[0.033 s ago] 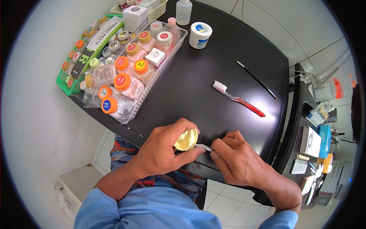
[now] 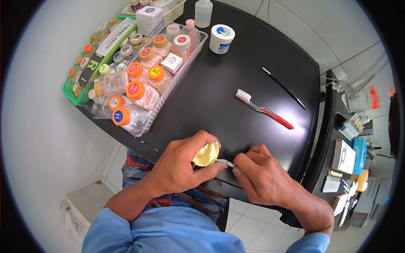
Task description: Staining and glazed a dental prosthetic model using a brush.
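Observation:
Near the table's front edge, my left hand [image 2: 181, 162] is closed around a pale yellow dental cast [image 2: 206, 154], its toothed, curved side partly showing between thumb and forefinger. My right hand [image 2: 265, 173] pinches a slim metal carving knife [image 2: 230, 164]. The tool's thin blade points left and meets the lower right edge of the cast, close to my left thumb tip. Most of its handle is hidden in my right fist. Beyond my right hand lies a toothbrush [image 2: 265, 110] with a red handle, bristles toward the upper left.
A clear plastic basket [image 2: 162, 99] of capped jars fills the table's left side, beside a green basket [image 2: 71, 95]. Farther back stand a white tub [image 2: 221, 40] and a translucent bottle [image 2: 203, 14]. A thin black brush [image 2: 284, 89] lies at right. A cluttered side counter [image 2: 333, 145] borders the table.

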The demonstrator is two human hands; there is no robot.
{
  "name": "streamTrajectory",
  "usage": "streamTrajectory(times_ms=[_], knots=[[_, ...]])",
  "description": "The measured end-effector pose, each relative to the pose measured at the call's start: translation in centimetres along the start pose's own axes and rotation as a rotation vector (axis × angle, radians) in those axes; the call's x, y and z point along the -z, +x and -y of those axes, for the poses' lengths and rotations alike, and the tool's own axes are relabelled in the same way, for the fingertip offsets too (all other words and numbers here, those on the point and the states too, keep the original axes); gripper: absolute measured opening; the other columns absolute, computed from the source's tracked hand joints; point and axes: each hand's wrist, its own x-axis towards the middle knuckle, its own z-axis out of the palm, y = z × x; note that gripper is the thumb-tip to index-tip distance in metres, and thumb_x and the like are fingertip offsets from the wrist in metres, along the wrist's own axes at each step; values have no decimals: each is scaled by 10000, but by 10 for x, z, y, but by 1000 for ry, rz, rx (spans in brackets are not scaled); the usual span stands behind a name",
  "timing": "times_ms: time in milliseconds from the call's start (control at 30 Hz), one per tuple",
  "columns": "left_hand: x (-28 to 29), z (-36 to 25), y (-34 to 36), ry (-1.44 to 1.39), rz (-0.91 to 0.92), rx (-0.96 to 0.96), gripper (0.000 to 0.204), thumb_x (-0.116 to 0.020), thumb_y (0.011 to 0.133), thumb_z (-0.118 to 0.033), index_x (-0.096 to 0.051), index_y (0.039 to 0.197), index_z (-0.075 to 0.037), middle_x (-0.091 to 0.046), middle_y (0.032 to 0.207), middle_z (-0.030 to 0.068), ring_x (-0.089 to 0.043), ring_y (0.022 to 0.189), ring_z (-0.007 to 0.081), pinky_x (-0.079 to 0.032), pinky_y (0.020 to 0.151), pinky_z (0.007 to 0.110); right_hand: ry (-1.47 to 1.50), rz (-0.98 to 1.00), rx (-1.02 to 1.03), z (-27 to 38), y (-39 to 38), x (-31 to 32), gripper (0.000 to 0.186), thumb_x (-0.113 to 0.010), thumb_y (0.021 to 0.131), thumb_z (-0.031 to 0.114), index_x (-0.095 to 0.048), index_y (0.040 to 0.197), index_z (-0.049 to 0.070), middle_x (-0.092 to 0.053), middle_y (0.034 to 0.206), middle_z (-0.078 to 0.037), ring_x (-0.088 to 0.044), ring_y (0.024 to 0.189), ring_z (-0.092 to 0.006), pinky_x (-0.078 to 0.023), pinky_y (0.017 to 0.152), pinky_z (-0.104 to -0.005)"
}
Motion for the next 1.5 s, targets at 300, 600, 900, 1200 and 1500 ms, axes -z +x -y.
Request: streamTrajectory(times_ms=[300, 600, 900, 1200, 1500], knots=[[-1, -1, 0, -6, -12, 5, 382, -874, 923, -244, -634, 1131, -32, -708, 844, 149, -725, 733, 318, -566, 692, 407, -3, -6, 2, 1, 1, 0, 130, -691, 1015, 88, -596, 1055, 7, -507, 580, -124, -568, 610, -334, -459, 890, -447], [-2, -2, -1, 17, -18, 1, 342, -875, 927, -243, -646, 1078, -39, -696, 804, 142, -719, 703, 310, -559, 666, 401, 11, -4, -21, 2, 0, 1, 128, -689, 1005, 74, -593, 1057, 9, -505, 569, -133, -563, 608, -344, -473, 896, -451], [-5, 0, 0, 53, -65, -86, 277, -899, 893, -196, -686, 992, -48, -683, 758, 82, -668, 632, 175, -499, 594, 320, 7, -10, -19, 1, -1, 1, 128, -693, 1005, 79, -595, 1054, 14, -505, 573, -123, -561, 608, -343, -480, 902, -455], [-3, -6, 1, 61, -24, -42, 280, -889, 884, -189, -663, 929, -30, -660, 758, 136, -684, 664, 334, -526, 611, 412, 8, -8, -16, 1, -1, 3, 116, -692, 1010, 86, -601, 1033, 17, -492, 567, -125, -551, 599, -335, -483, 863, -450], [-7, -2, 1, 104, -44, -93, 261, -895, 882, -175, -687, 896, -18, -657, 739, 107, -640, 607, 233, -461, 560, 357, -6, -16, -14, 0, -3, 4, 133, -709, 995, 79, -600, 1039, 16, -499, 568, -127, -562, 599, -342, -490, 870, -454]])
